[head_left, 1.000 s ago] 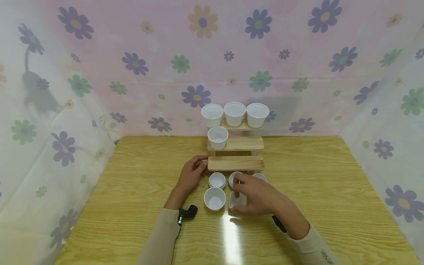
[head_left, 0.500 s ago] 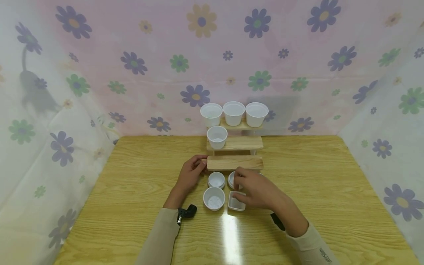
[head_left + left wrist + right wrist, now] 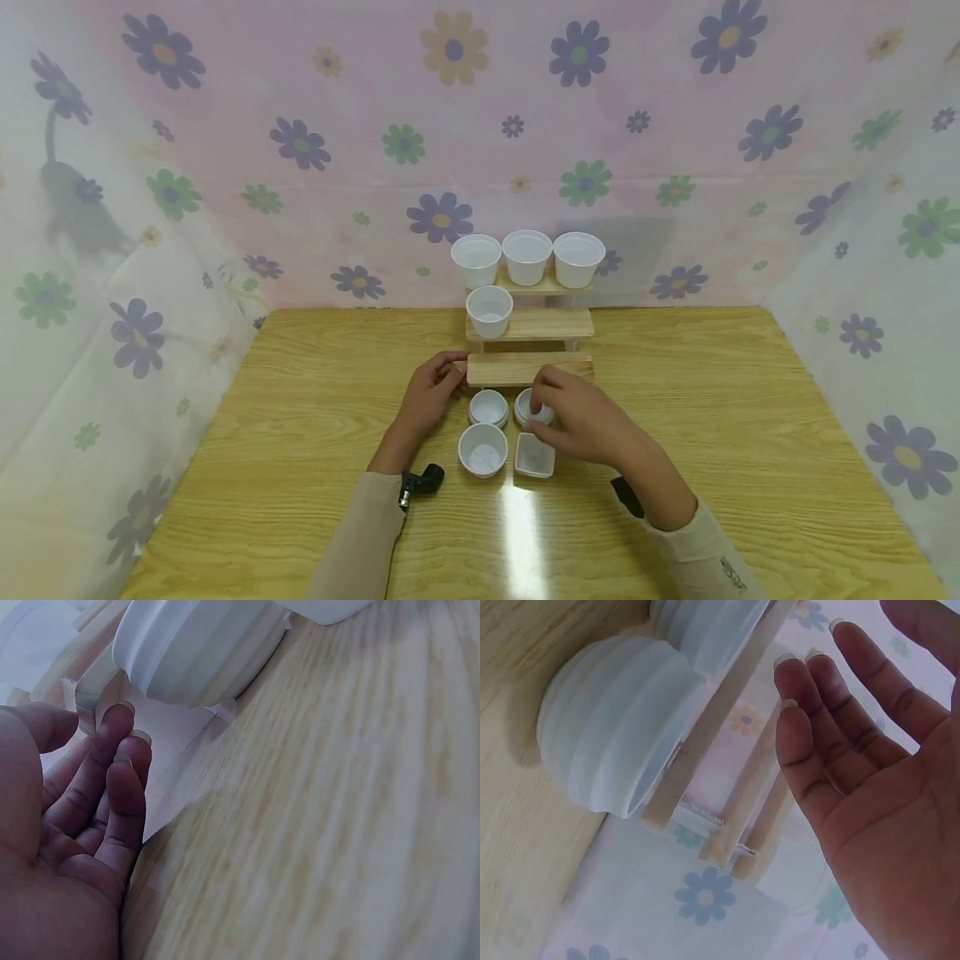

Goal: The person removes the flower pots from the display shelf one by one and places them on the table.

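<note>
My left hand [image 3: 430, 402] is at the left end of the three-tier wooden stand [image 3: 517, 370]; in the left wrist view its thumb and fingertips lie about the end of a plank. My right hand [image 3: 583, 417] hovers with fingers loosely bent and nothing between them, above a round ribbed white pot [image 3: 528, 406] in front of the stand. In the right wrist view two ribbed pots stand near the stand, the nearer pot [image 3: 619, 724] apart from the fingers. A square white pot [image 3: 535, 456] lies just below my right thumb.
Another ribbed pot [image 3: 488, 408] and a round white cup [image 3: 483, 451] stand on the wooden table [image 3: 322, 375] at the left of the group. White tapered pots [image 3: 527, 257] fill the top tier; one more pot [image 3: 490, 312] occupies the middle tier's left. Flowered cloth [image 3: 337, 208] encloses the table.
My right hand has moved away from me, off the square pot and over the ribbed pots, now hiding the rightmost one. My left hand has stayed at the stand's end.
</note>
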Action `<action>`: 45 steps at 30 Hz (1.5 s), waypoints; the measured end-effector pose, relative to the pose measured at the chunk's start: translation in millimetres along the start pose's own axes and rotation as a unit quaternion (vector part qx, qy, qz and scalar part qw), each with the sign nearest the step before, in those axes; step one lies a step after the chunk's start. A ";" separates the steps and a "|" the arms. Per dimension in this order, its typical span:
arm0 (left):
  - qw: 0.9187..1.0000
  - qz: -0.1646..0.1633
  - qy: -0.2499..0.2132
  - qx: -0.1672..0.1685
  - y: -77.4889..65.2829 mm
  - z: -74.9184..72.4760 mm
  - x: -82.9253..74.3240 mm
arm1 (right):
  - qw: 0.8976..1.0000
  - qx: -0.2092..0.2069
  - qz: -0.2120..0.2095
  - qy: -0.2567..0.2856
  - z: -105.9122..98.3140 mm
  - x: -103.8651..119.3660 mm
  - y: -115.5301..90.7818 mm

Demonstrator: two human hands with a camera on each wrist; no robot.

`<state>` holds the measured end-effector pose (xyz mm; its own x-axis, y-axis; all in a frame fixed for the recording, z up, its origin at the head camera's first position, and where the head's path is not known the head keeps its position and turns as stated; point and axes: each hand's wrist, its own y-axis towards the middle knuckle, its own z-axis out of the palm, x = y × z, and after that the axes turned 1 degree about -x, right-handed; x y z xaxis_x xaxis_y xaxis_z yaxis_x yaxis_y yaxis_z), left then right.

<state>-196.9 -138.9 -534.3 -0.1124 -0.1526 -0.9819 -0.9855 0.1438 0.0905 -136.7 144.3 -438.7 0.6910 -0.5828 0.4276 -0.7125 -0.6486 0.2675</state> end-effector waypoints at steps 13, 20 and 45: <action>1.000 -0.008 0.006 0.001 -1.6 -0.7 -0.2 | 0.999 -0.038 0.013 0.007 -2.8 0.2 5.3; 1.000 -0.010 0.004 0.004 -1.5 -0.5 -0.9 | 0.999 -0.046 0.020 0.003 -3.3 -1.0 7.8; 1.000 0.000 0.004 0.005 -0.8 -0.7 -2.5 | 0.986 -0.134 0.086 0.041 -6.2 -7.2 23.0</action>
<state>-195.9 -139.3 -531.8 -0.1144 -0.1612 -0.9803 -0.9840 0.1541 0.0895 -158.8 136.6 -430.3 0.5532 -0.6241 0.5518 -0.8323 -0.3848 0.3991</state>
